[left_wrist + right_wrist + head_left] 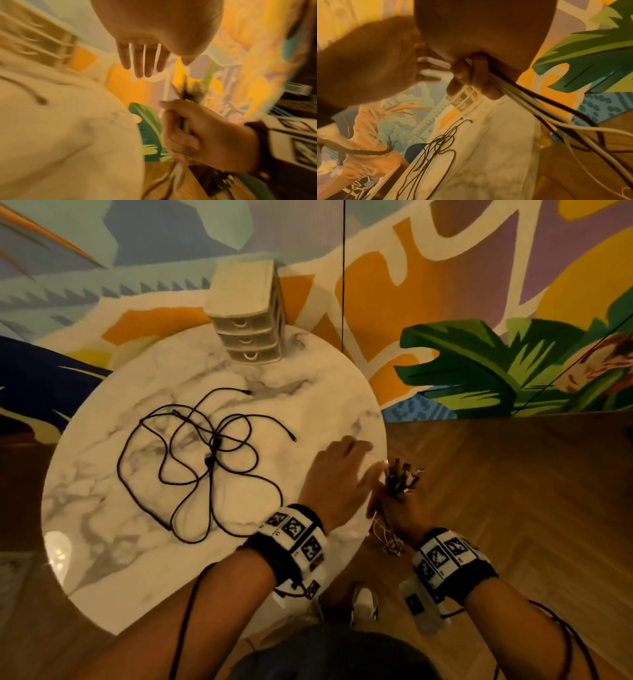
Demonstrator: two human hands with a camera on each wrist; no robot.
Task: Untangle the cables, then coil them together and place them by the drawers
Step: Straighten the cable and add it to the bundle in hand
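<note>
A tangle of black cables (pixel 205 453) lies on the left half of the round marble table (pixel 318 405), also seen in the right wrist view as black cables (pixel 436 151). The small cream drawers (pixel 251 326) stand at the table's far edge. My left hand (pixel 342 463) hovers over the table's right edge, fingers (pixel 144 63) straight and holding nothing. Just past that edge, my right hand (pixel 400 511) grips a bundle of white and black cables (pixel 530 106). The bundle's plug ends (pixel 400 477) stick up above the fist and its tails hang below.
A wooden floor (pixel 513 508) lies right of the table. A painted mural wall (pixel 479 302) rises behind it. A thin dark cord (pixel 343 268) hangs down the wall near the drawers. My shoe (pixel 364 602) shows below the table's near edge.
</note>
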